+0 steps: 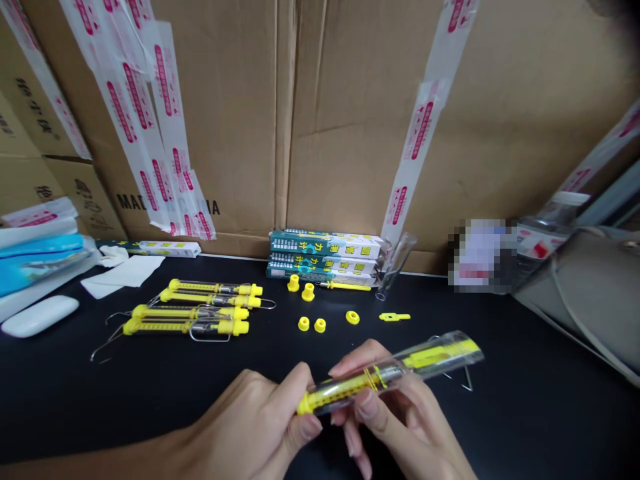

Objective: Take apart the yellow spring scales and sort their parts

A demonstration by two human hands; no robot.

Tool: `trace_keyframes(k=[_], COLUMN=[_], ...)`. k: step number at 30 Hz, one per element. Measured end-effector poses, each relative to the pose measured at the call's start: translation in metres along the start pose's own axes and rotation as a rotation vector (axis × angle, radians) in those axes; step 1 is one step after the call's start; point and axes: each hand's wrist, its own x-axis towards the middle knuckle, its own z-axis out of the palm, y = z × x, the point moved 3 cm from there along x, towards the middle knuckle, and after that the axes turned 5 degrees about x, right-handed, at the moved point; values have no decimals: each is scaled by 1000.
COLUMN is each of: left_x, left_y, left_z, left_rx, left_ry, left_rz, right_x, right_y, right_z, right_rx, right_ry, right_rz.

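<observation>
A clear-tubed spring scale (350,388) with a yellow graduated core lies tilted between my two hands, its right end higher. My left hand (265,413) pinches the yellow cap at its lower end. Around the middle of the tube, the fingers of my right hand (400,413) are closed. The tube's right end shows a yellow strip inside and no cap on it. Beyond my hands lie small yellow caps (308,292), a yellow ring (353,318) and a flat yellow piece (395,317). Bent metal hooks (466,379) show behind my right hand.
Several assembled spring scales (190,326) lie at left. Stacked printed boxes (325,247) stand against the cardboard (340,133), with a clear tube (397,267) beside them. A white mouse-like object (40,316), a tissue pack (40,263), a bottle (545,230) and a grey bag (585,293) flank the sides.
</observation>
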Motion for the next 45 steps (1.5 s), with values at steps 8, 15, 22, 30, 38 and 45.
trace_keyframes(k=[8,15,22,30,38,45], left_x=[6,5,1,2,-4,-9], left_y=[4,7,-5,-1,-2,-9], left_z=[-14,-17,-8,-12,-10,0], left_rx=[-148,-240,-364,-183,-252,-315], left_ry=[-22,3,127,276,304,244], left_rz=[-34,-63,-316,-143,-149,-309], right_x=[3,7,7,11,13,11], right_y=[9,0,-1,0,1,0], right_z=[3,-3,0,-1,-2,0], right_rx=[95,-75,13,226,328,313], right_ry=[-2,-8,-32,-43,-12,6], right_rz=[-28,-69,32,116,256,201])
